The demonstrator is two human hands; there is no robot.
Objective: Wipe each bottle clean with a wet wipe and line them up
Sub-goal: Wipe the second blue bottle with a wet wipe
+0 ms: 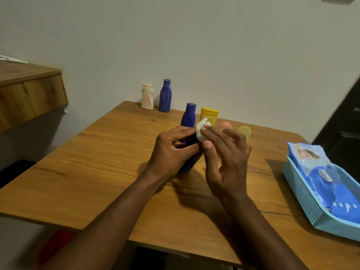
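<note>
At wooden bench (97, 162) centre: left grip (171, 151) curled round a dark-blue plastic bottle (190, 163), right grip (228, 158) pinching a wadded white wet wipe (201, 131) onto its top end. Wiping step in hand. Next, likely: stand it beyond the grips, in line with the cream plastic bottle (147, 97) by the wall.

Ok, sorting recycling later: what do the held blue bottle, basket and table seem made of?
Blue bottle in the left hand: probably plastic, opaque, dull sheen. Basket: light blue plastic, walls moulded with small holes. Table: wood or wood-look laminate, visible grain, matte.
</note>
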